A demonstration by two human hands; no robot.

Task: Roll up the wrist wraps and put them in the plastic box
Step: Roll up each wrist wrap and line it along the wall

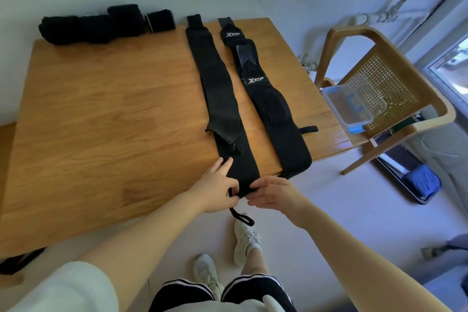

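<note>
Far left back of the wooden table [106, 99]: four rolled black wraps [101, 24] in a row against the wall, touching each other. Centre-right: one plain black wrist wrap [217, 88] lying flat, unrolled, running from the wall edge to the near edge, partly folded over itself midway. Left hand [215, 190] sits on its near end, index and middle fingers straight on the fabric, thumb pinching the end at the table edge. Thumb loop [240, 216] hangs below the hands. Right hand [273, 192] just beside, fingertips pinching the same end from the right. Next right: second flat wrap with white logo patches [263, 91], parallel, apart from the first, near end draped over the table edge. Far right: clear plastic box [352, 106] with blue clips on the seat of a cane chair [395, 78] beside the table, nothing visible inside.
</note>
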